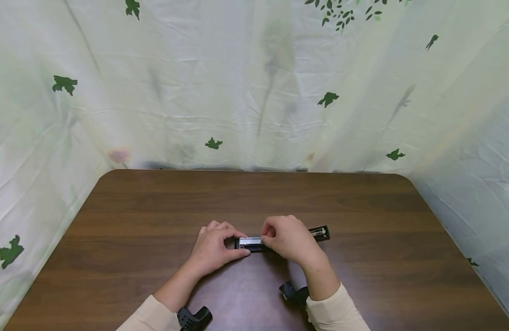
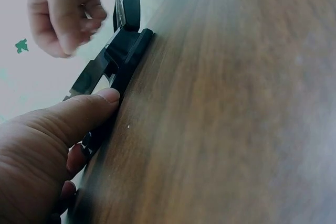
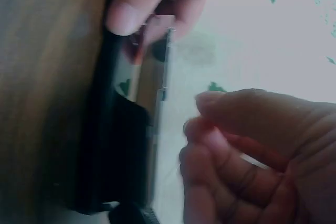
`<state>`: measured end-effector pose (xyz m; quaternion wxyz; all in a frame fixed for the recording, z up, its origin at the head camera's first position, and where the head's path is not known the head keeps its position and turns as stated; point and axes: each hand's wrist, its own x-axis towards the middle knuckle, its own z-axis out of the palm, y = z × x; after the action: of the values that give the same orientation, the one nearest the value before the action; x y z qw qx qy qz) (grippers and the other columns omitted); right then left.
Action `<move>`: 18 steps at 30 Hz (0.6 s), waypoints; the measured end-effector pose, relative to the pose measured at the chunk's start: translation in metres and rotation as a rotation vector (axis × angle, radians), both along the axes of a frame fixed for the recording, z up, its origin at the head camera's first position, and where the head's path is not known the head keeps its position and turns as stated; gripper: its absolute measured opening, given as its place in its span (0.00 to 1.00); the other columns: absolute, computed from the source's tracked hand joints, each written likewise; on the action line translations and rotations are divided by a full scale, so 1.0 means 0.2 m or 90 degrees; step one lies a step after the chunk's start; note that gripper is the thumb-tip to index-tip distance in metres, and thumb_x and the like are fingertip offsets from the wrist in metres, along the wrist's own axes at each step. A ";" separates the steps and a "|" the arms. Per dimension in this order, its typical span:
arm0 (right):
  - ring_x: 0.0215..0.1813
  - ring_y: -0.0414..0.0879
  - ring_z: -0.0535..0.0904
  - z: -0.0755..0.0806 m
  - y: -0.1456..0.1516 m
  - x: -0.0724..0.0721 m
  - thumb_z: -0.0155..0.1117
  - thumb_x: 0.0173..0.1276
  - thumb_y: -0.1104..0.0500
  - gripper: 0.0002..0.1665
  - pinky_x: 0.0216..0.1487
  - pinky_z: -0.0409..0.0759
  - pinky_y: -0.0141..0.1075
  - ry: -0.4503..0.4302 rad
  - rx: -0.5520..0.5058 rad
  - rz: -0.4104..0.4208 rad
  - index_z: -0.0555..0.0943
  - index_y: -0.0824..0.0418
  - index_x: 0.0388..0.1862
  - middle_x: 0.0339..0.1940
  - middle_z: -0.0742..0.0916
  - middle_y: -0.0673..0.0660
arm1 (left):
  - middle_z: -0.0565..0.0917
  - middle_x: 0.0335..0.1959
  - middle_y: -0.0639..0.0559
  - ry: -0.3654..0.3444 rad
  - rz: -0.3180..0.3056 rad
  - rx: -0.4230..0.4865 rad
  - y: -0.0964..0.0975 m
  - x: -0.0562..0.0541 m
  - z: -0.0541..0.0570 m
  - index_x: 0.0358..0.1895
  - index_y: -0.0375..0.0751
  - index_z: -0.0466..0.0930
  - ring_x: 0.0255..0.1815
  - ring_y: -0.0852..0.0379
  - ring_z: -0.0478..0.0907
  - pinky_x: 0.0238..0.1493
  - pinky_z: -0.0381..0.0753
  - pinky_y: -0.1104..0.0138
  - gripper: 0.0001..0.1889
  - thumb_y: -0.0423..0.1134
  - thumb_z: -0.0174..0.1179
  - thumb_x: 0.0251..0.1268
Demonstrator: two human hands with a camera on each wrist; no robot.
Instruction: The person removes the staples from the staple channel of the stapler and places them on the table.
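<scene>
A black stapler [image 1: 256,247] lies on the table with its cover [image 1: 321,233] swung back to the right, showing metal inside. My left hand [image 1: 213,250] grips the stapler's left end, thumb on the near side and fingers on the far side. Over its middle hovers my right hand [image 1: 289,239], fingers curled in and thumb tip against the index finger. The right wrist view shows that right hand [image 3: 241,150] apart from the silver magazine rail [image 3: 164,82], with nothing visible in its fingertips. In the left wrist view the raised cover [image 2: 128,3] stands beyond the hinge.
The brown wooden table [image 1: 155,202] has rounded far corners. A pale curtain [image 1: 237,92] with green leaf prints hangs behind it and at both sides. Black wrist devices [image 1: 195,318] sit by each cream sleeve [image 1: 334,310].
</scene>
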<state>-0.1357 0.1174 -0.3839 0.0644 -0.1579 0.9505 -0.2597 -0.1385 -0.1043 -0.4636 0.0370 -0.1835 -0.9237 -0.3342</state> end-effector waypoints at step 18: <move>0.21 0.39 0.71 -0.04 -0.05 0.01 0.66 0.64 0.62 0.14 0.27 0.70 0.34 -0.010 0.068 0.015 0.82 0.50 0.19 0.18 0.80 0.43 | 0.81 0.36 0.71 -0.007 0.002 -0.004 0.00 0.00 0.00 0.40 0.69 0.89 0.42 0.64 0.70 0.49 0.63 0.61 0.15 0.58 0.79 0.48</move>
<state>-0.1331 0.1074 -0.3917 0.0829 -0.1635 0.9605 -0.2094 -0.1388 -0.1051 -0.4638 0.0321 -0.1803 -0.9252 -0.3325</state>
